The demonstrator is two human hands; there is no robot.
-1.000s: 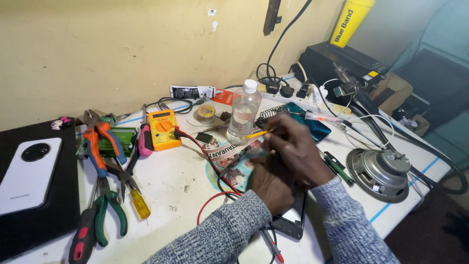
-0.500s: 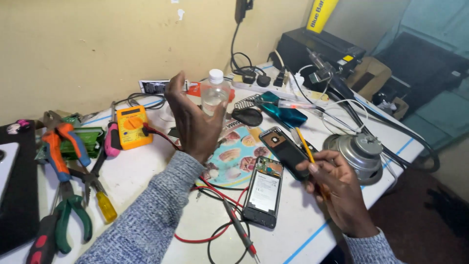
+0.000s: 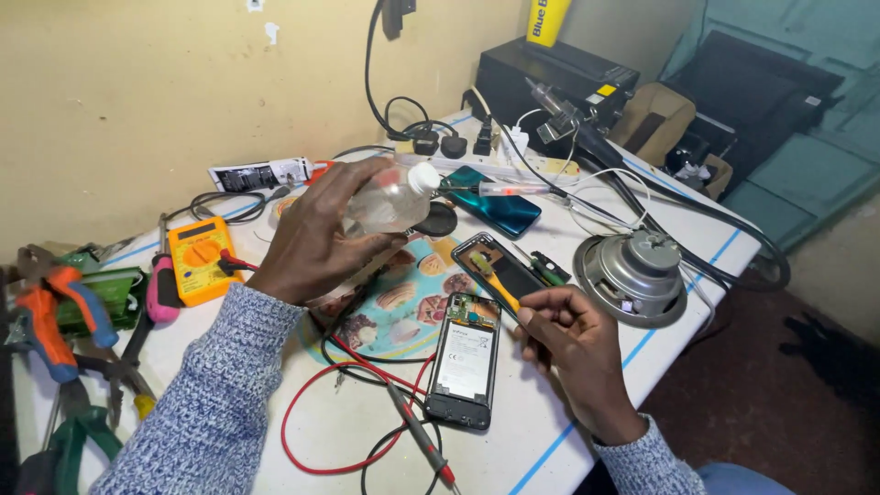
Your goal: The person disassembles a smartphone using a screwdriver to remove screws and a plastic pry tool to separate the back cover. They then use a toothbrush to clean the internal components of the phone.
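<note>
My left hand (image 3: 316,234) grips a clear plastic bottle (image 3: 390,197) with a white cap, tilted sideways above a patterned round mat (image 3: 403,307). My right hand (image 3: 564,335) holds a thin yellow-handled tool (image 3: 490,280), its tip resting by the top of an opened phone (image 3: 467,359) that lies back-off on the white table (image 3: 587,403). A dark phone cover (image 3: 500,261) lies just beyond the opened phone.
A yellow multimeter (image 3: 200,257) with red and black probe leads (image 3: 367,417), pliers (image 3: 55,316), a teal phone (image 3: 500,203), a loose speaker (image 3: 632,275), a power strip (image 3: 477,156) with cables, and a black box (image 3: 550,87) at the back crowd the table.
My left hand has closed on the bottle and tilted it sideways over the mat. My right hand has stayed by the opened phone with the yellow tool.
</note>
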